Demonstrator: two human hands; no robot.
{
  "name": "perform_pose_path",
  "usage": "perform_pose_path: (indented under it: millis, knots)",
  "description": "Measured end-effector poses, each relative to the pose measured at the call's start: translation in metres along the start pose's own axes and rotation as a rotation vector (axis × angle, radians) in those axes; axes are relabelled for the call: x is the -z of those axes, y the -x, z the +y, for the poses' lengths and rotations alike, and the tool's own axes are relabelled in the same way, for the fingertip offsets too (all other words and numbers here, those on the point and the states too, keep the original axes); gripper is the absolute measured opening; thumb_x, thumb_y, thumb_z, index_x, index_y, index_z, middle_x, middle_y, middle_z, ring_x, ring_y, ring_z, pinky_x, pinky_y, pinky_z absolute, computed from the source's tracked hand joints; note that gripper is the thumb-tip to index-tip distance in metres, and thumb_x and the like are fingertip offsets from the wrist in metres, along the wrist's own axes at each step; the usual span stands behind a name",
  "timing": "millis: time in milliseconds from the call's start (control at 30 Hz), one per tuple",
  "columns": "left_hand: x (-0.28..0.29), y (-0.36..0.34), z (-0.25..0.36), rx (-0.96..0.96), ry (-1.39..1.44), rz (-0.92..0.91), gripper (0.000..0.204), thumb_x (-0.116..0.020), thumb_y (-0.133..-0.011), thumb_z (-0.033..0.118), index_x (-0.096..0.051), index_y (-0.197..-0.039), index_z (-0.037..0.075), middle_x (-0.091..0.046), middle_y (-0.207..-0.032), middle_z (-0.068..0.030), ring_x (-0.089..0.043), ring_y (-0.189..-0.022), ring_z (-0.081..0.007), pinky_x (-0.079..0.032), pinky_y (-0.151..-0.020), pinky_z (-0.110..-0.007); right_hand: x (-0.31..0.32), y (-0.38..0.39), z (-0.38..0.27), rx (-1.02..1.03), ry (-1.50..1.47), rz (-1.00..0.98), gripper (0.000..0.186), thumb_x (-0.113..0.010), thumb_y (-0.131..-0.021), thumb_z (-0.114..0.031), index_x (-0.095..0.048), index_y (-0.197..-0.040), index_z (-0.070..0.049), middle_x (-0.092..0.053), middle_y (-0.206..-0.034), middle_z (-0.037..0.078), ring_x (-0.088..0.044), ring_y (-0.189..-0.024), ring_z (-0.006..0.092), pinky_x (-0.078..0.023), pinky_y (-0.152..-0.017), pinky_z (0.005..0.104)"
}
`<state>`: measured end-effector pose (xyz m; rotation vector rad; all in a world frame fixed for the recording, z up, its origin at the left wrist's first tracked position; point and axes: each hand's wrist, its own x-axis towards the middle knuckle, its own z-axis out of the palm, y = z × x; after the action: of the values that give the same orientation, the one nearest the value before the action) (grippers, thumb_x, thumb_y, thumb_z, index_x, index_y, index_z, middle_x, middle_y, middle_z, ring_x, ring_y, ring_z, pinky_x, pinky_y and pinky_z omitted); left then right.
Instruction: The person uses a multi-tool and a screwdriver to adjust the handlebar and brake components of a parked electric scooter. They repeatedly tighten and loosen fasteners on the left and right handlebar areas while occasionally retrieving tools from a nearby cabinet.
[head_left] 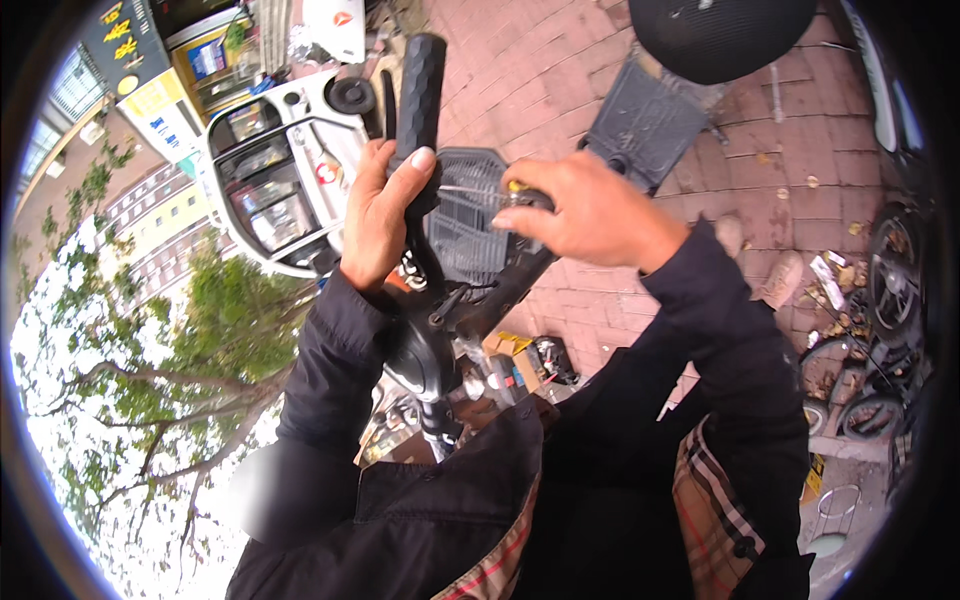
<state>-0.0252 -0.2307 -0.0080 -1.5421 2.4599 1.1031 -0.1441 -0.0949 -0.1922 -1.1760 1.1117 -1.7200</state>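
My left hand point(382, 215) is wrapped round the lower end of a black textured handlebar grip point(422, 85), its thumb lying across the front. My right hand point(600, 212) is closed on the handle of a screwdriver point(527, 196), black with a bit of yellow. Its thin metal shaft reaches left toward the handlebar beside my left thumb; whether the tip touches a screw, I cannot tell. A brake lever point(388, 100) runs alongside the grip. Below my hands, cables and the dark stem point(470, 310) of the two-wheeler show, with a dark mesh basket point(468, 250) behind.
A black saddle point(722, 35) and a flat grey footboard point(645, 125) stand beyond my right hand on red brick paving point(545, 75). A white van point(265, 175) is parked at the left. Wheels point(893, 265) and parts lie at the right; boxes point(515, 350) sit below the stem.
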Motion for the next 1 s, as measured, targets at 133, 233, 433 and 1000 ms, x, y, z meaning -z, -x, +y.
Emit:
perform_pose_path:
  millis: [133,233,433,1000]
  knots:
    - [-0.003,0.003,-0.004,-0.102,0.131,-0.022,0.033,-0.069,-0.102,0.023,-0.06,-0.113,-0.007,-0.051,-0.106,-0.004,-0.053,-0.094,-0.0123,-0.045,-0.082,-0.025,-0.016,0.015,-0.006,0.149,0.456,0.23,0.032,-0.076,-0.091,-0.039,-0.073,-0.107,-0.011,-0.074,-0.081,0.013,-0.073,-0.066,0.0348,-0.058,-0.057,0.0453]
    - [-0.005,-0.001,-0.008,-0.086,0.094,0.054,0.042,-0.068,-0.103,0.03,-0.061,-0.116,-0.01,-0.052,-0.108,-0.0085,-0.057,-0.097,-0.0178,-0.047,-0.085,-0.03,-0.014,0.014,-0.013,0.232,0.638,0.064,0.032,-0.072,-0.094,-0.034,-0.063,-0.107,-0.007,-0.071,-0.084,0.018,-0.072,-0.077,0.0398,-0.056,-0.064,0.0495]
    - [0.0,-0.009,-0.024,-0.219,-0.293,0.079,0.055,-0.068,-0.099,0.046,-0.067,-0.11,-0.007,-0.054,-0.111,-0.0201,-0.062,-0.102,-0.0378,-0.049,-0.092,-0.043,-0.026,0.01,-0.05,-0.486,0.257,0.094,0.04,-0.078,-0.086,-0.039,-0.074,-0.096,-0.001,-0.076,-0.084,0.016,-0.074,-0.075,0.0331,-0.055,-0.071,0.045]
    - [-0.008,-0.032,-0.031,-0.211,-0.258,0.019,0.061,-0.067,-0.095,0.055,-0.073,-0.109,-0.004,-0.057,-0.113,-0.0262,-0.067,-0.098,-0.0433,-0.051,-0.093,-0.051,-0.056,0.011,-0.02,-0.439,0.717,0.247,0.032,-0.071,-0.091,-0.034,-0.067,-0.105,-0.005,-0.074,-0.089,0.023,-0.073,-0.089,0.0413,-0.055,-0.075,0.0542]
